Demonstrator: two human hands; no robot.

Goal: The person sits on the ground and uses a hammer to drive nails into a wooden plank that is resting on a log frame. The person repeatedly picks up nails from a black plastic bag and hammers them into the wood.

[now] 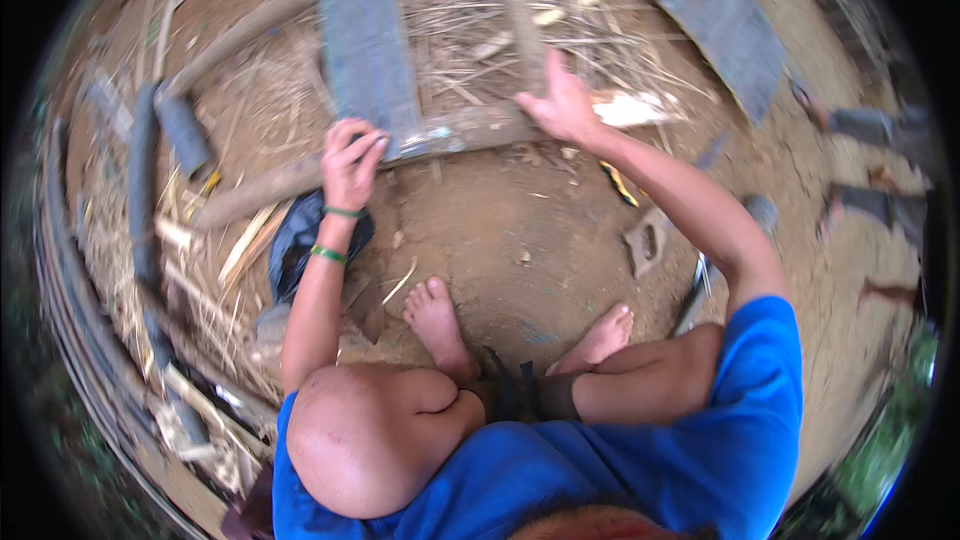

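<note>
Bag [292, 250], black plastic, contents hidden, left hand [352, 162] curled, grip unclear, right hand [566, 108] spread wide by log [480, 128]

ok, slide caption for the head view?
Left hand at the near end of a grey-blue strip, right hand beside a wooden pole, above bare earth.

Over at the left of the frame I see a long dark pipe [143, 180], a short dark tube [184, 132] just beside its upper end, and poles [75, 250] curving along the rim. A black plastic bag [300, 245] slumps left of centre. Right of centre lie a yellow-and-black tool [620, 184] and a pale handle [648, 242]; far right, another person's legs [880, 204], with greenery [890, 440] lower down.
</note>
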